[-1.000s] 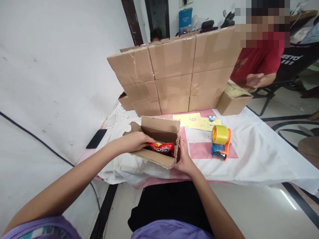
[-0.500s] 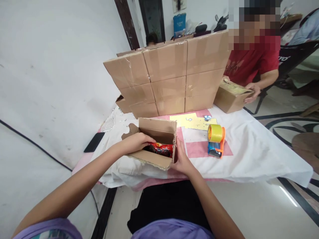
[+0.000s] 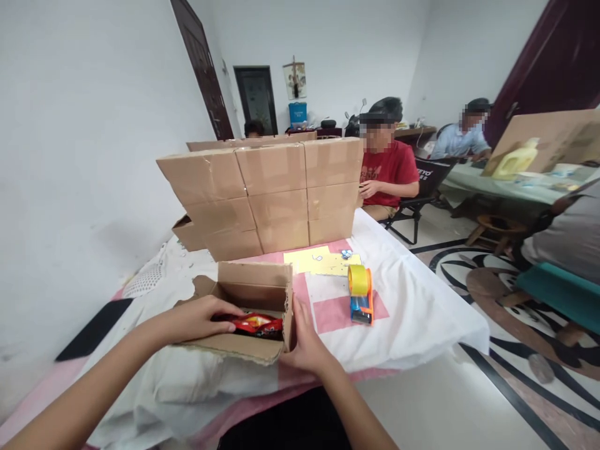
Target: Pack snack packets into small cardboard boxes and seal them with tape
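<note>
1. The red packet (image 3: 260, 324) lies inside the open box (image 3: 225, 345), low down and towards its right end. Its long axis runs left to right, roughly along the box's long walls.
2. My left hand (image 3: 209, 315) is nearer: it reaches in over the box's left part, and its fingertips touch the packet's left end. The packet lies just to the right of them. The near wall hides its underside, so I cannot tell whether my fingers pinch it or only rest on it.
3. My right hand (image 3: 304, 340) holds the box's right end from outside, thumb at the near corner, fingers up along the end wall. That wall stands between this hand and the packet. My hands are apart, with the packet between them.
4. The box sits on the cloth (image 3: 422, 325). To its right, well apart from my right hand, is the tape dispenser (image 3: 360, 297); beyond the box lie yellow papers (image 3: 307, 259).
5. Farther off, stacked cartons (image 3: 276, 194) stand across the table like a screen. Past their right end sits a person in red (image 3: 394, 172).
</note>
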A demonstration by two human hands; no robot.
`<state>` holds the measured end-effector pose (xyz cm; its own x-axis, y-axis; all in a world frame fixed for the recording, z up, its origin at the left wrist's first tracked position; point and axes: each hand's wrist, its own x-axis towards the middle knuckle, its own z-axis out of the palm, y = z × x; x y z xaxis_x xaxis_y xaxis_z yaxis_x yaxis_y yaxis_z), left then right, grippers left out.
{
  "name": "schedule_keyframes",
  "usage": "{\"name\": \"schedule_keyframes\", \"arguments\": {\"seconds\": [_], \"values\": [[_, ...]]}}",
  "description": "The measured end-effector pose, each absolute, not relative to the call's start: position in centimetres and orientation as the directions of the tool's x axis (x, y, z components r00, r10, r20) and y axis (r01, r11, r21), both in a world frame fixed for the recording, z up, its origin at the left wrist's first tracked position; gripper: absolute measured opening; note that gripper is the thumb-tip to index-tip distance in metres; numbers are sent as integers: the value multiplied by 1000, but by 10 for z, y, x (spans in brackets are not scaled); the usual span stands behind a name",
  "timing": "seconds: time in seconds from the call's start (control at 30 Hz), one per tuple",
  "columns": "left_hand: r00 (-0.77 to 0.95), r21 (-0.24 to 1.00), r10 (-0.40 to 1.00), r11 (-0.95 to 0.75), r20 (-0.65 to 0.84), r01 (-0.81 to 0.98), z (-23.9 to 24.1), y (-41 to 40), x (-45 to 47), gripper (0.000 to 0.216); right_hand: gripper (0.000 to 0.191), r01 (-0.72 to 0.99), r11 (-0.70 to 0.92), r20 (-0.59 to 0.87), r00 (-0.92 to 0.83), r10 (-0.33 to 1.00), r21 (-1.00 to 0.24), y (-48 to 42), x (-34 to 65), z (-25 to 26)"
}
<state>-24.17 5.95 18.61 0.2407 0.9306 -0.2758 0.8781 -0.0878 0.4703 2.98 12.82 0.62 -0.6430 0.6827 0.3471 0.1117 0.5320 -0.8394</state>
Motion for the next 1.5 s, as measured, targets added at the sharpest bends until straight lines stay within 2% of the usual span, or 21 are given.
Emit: {"name": "schedule_keyframes", "arguments": {"seconds": [0.1, 0.23, 0.63, 0.73, 0.83, 0.93, 1.0, 1.1, 1.2, 1.27, 1.4, 1.5], "values": [[181, 475, 955, -49, -236, 879, 201, 47, -246, 34, 144, 109, 523, 343, -638, 689, -845, 127, 30, 9], [161, 509, 979, -77, -123, 857, 208, 23, -242, 32, 143, 116, 511, 328, -643, 692, -852, 127, 31, 11], [199, 416, 919, -337, 340, 845, 192, -4, -230, 28, 134, 141, 527, 332, -635, 697, -838, 126, 31, 10], [64, 432, 884, -288, 462, 855, 186, -6, -244, 26, 134, 151, 520, 320, -635, 703, -841, 125, 31, 7], [-247, 517, 785, -106, 568, 849, 170, -9, -263, 32, 134, 161, 532, 334, -620, 710, -832, 124, 32, 2], [-558, 693, 667, 85, 494, 716, 137, -10, -281, 44, 128, 136, 559, 367, -626, 688, -818, 123, 33, 2], [-627, 774, 688, 150, 365, 615, 109, -10, -289, 51, 122, 115, 572, 390, -622, 679, -812, 123, 34, 5], [-525, 805, 813, 124, 252, 580, 74, -13, -292, 56, 119, 90, 595, 435, -597, 674, -799, 126, 36, 7], [-357, 804, 896, 2, 262, 595, 58, -19, -283, 56, 116, 62, 624, 481, -580, 658, -779, 131, 39, 8], [-302, 802, 913, -44, 275, 596, 56, -22, -275, 59, 104, 19, 641, 523, -560, 643, -767, 136, 41, 11], [-326, 854, 890, -120, 318, 507, 56, -17, -256, 72, 63, -97, 661, 610, -504, 612, -744, 146, 46, 30], [-471, 921, 832, -112, 292, 373, 52, -4, -241, 61, 50, -98, 640, 594, -499, 631, -762, 150, 48, 48]]}}
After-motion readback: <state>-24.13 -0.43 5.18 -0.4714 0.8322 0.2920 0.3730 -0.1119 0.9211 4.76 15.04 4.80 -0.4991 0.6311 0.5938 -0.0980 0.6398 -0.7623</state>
